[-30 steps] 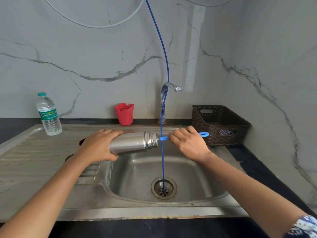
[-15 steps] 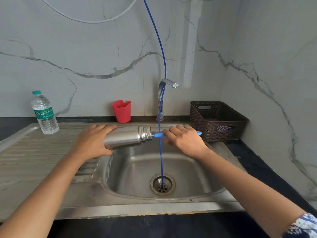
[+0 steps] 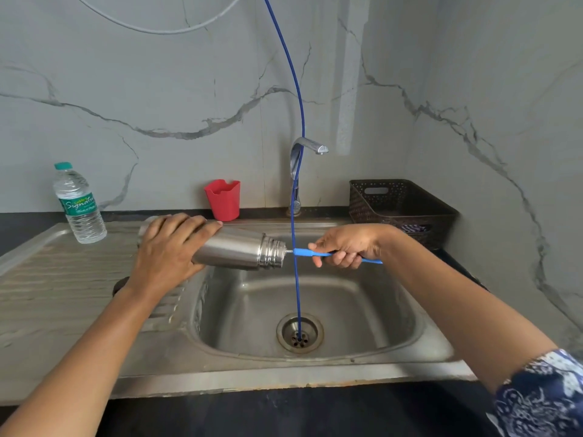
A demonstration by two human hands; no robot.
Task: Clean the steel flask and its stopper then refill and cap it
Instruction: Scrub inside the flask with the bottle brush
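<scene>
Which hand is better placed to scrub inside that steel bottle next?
Right. The right hand grips the blue brush handle, its stem entering the flask mouth; the left hand holds the flask sideways over the sink.

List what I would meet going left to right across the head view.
In order: water bottle → left hand → steel flask it grips, mouth pointing right → right hand, holding the blue brush handle → brown basket.

Brush [image 3: 304, 252] head inside the flask [image 3: 233, 249]; flask base behind left hand [image 3: 170, 250]
</scene>
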